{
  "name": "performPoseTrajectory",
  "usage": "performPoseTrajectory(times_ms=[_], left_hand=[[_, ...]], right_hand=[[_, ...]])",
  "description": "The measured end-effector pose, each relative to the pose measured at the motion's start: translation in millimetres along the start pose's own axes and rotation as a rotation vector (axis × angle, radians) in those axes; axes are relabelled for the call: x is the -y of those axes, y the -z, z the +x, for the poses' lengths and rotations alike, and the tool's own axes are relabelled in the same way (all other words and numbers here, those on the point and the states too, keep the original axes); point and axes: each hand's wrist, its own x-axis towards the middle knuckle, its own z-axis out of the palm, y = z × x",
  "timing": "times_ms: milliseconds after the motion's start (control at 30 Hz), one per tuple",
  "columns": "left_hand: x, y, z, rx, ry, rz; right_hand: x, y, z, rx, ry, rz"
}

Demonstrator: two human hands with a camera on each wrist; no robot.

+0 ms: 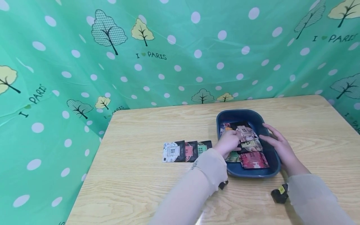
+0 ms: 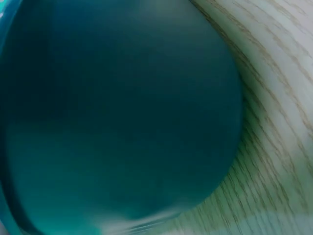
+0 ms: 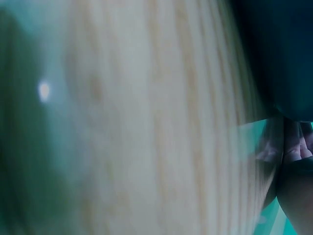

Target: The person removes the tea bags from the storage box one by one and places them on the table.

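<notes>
My left hand (image 1: 229, 142) reaches over the left rim into a dark blue plastic bin (image 1: 274, 171). Its fingertips are at the left edge of a pinkish floral packet (image 1: 247, 133), which lies over other packets; I cannot tell whether the fingers pinch it. Below it are a pale packet (image 1: 251, 146) and a red floral packet (image 1: 254, 160). On the bin's right rim rests my right hand (image 1: 282, 150), its fingers spread and extended. The left wrist view is filled by the bin's smooth blue wall (image 2: 122, 107). In the right wrist view, fingers (image 3: 292, 142) appear below the bin.
Left of the bin, three overlapping packets lie in a row: a white one (image 1: 172, 151), a red one (image 1: 189, 151) and a green one (image 1: 202, 149). All stand on a wood-grain table (image 1: 126, 181). A green dotted cloth (image 1: 180, 78) hangs behind it.
</notes>
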Motion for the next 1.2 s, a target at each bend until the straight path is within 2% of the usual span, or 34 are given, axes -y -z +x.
performPoseTrajectory(times_ms=[133, 300, 500, 567, 767, 833, 900, 1100, 1200], left_hand=[[0.8, -1.0, 1.9, -0.003, 0.003, 0.040], [2.2, -3.7, 4.3, 0.014, 0.002, 0.097], [5.8, -8.2, 4.1, 0.002, 0.004, 0.081], [7.1, -8.8, 3.5, -0.020, -0.017, 0.112], [9.4, -7.9, 1.3, -0.066, -0.144, 0.341], [9.4, -7.5, -0.6, -0.074, -0.177, 0.359], [9.5, -8.0, -2.4, -0.086, -0.202, 0.333], [10.4, -11.4, -5.6, -0.146, -0.229, 0.164], [11.0, -12.3, -5.7, -0.182, -0.236, 0.131]], right_hand=[[-1, 0, 0, 0.000, 0.007, -0.039], [0, 0, -1, 0.001, 0.011, -0.035], [1, -2, 0, -0.002, 0.005, -0.004], [1, -2, 0, -0.003, 0.003, -0.008], [0, -1, 0, 0.003, 0.011, -0.025], [-1, 0, 0, 0.009, 0.017, -0.011], [-2, 0, 0, 0.014, 0.023, 0.008], [-3, 2, 0, 0.029, 0.037, 0.061], [-3, 2, 0, 0.030, 0.040, 0.072]])
